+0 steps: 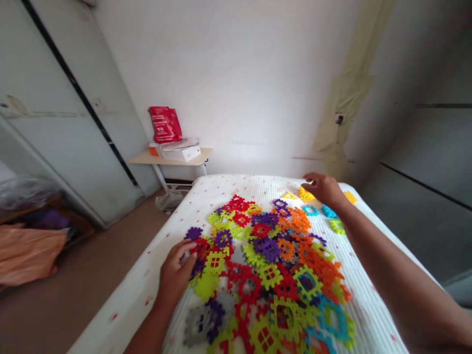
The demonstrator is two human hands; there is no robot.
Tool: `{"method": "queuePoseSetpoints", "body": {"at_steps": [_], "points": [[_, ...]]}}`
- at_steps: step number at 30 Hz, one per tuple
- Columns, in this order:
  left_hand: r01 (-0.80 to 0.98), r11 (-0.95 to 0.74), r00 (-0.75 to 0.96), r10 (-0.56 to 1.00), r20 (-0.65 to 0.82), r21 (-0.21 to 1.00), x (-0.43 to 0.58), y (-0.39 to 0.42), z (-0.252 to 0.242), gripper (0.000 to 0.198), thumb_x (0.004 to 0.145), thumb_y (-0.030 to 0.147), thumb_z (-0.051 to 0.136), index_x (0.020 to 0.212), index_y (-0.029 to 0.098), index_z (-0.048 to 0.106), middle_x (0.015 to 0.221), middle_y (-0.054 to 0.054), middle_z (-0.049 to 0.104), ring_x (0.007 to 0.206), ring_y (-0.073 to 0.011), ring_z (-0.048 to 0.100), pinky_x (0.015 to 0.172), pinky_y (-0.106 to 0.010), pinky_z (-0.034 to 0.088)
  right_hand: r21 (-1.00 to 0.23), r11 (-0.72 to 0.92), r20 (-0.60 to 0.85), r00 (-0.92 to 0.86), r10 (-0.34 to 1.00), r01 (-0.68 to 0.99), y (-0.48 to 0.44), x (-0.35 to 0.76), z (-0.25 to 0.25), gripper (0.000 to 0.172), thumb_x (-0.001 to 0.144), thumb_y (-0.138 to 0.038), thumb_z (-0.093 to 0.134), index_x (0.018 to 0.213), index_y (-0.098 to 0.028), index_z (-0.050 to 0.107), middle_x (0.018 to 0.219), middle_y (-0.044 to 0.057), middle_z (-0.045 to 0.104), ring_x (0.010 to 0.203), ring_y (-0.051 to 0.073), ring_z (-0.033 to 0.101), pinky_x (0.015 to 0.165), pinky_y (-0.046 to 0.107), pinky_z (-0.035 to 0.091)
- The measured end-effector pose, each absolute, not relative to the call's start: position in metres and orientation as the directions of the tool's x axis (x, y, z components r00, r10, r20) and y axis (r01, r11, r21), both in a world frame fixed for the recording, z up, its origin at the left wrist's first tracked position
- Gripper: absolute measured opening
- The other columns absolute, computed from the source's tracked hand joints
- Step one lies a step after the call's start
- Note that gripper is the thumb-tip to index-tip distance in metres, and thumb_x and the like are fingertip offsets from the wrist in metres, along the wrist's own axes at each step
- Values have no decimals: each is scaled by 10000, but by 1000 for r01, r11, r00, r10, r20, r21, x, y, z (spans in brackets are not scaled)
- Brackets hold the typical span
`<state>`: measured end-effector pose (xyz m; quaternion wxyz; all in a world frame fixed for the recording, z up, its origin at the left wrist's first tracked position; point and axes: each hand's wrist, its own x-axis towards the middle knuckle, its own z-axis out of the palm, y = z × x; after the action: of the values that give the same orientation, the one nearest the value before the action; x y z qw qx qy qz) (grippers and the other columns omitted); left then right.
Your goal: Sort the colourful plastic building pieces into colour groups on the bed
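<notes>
A big loose heap of flat plastic interlocking tiles (269,275) in red, green, purple, orange, grey and blue covers the middle of the bed. My left hand (176,270) is at the heap's left edge, thumb and fingers apart, beside a purple tile (193,233) and some red tiles (201,247); I cannot tell whether the fingertips touch them. Over the far right part of the bed, my right hand (323,189) is raised with its fingers apart and nothing visible in them. Just left of and below it are yellow tiles (306,195). Blue tiles (328,211) lie near that wrist.
A white patterned sheet (155,290) covers the bed, which meets the wall. Beyond its far left corner a small table (143,157) holds a white box (182,152) and a red bag (164,124). Pale cabinets (73,123) stand left. A wall socket (339,118) is at right.
</notes>
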<state>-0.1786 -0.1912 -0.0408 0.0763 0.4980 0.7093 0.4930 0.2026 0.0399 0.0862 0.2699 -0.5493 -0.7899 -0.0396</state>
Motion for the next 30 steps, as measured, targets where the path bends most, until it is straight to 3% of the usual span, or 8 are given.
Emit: {"method": "queuePoseSetpoints", "body": {"at_steps": [2, 4, 6, 8, 13, 16, 25, 30], "points": [[628, 21, -492, 786, 376, 778, -180, -191, -44, 336, 710, 434, 540, 918, 203, 668, 1133, -90, 606, 1087, -250, 546, 980, -413, 411, -304, 610, 429, -466, 773, 732, 18, 158, 85, 235, 797, -199, 548, 1002, -167, 659, 915, 77, 697, 736, 163, 636, 710, 267, 485], [632, 12, -476, 795, 376, 775, -181, -192, -47, 330, 715, 415, 538, 933, 205, 669, 1125, -84, 613, 1082, -240, 548, 987, -402, 402, -310, 794, 435, -664, 608, 523, -6, 112, 79, 255, 788, -105, 499, 951, -181, 680, 971, 60, 697, 810, 153, 642, 750, 255, 486], [631, 1, -455, 810, 370, 776, -182, -192, -49, 322, 719, 401, 535, 937, 205, 669, 1101, -80, 628, 1066, -236, 554, 988, -406, 397, -292, 895, 400, -808, 433, 336, -24, 67, 69, 322, 758, -36, 474, 939, -187, 694, 952, 40, 705, 876, 152, 639, 798, 251, 476], [620, -13, -440, 823, 361, 785, -183, -192, -49, 315, 724, 390, 535, 941, 202, 667, 1082, -79, 637, 1055, -236, 559, 984, -411, 398, -285, 920, 322, -878, 355, 267, -36, 27, 57, 393, 726, 9, 459, 967, -191, 697, 993, 40, 703, 927, 157, 632, 838, 255, 460], [576, -43, -414, 845, 338, 816, -181, -195, -40, 316, 730, 360, 534, 960, 183, 661, 1053, -82, 651, 1029, -231, 571, 964, -397, 414, -308, 899, 88, -931, 353, 312, -45, -36, 31, 439, 716, 3, 463, 1037, -199, 683, 1054, 43, 689, 987, 163, 623, 851, 242, 448], [546, -45, -421, 849, 320, 837, -177, -197, -31, 316, 720, 346, 529, 949, 175, 662, 1003, -80, 666, 984, -229, 590, 924, -383, 442, -253, 893, -6, -924, 383, 372, -44, -43, 23, 430, 746, -36, 459, 1097, -188, 655, 1084, 64, 676, 999, 178, 617, 850, 249, 446], [522, -48, -444, 837, 319, 852, -173, -194, -31, 273, 726, 324, 518, 890, 173, 675, 868, -56, 678, 836, -196, 614, 823, -338, 481, -82, 741, -74, -745, 663, 667, -26, -8, 29, 377, 793, -99, 458, 1083, -237, 655, 1061, 74, 675, 969, 221, 620, 815, 312, 466], [515, -43, -449, 837, 312, 856, -174, -193, -32, 279, 729, 338, 513, 880, 173, 680, 887, -61, 688, 851, -203, 619, 816, -331, 483, -108, 685, -22, -690, 723, 721, -40, -23, 35, 270, 808, -272, 502, 984, -163, 676, 993, 155, 676, 936, 313, 622, 753, 412, 486]]}}
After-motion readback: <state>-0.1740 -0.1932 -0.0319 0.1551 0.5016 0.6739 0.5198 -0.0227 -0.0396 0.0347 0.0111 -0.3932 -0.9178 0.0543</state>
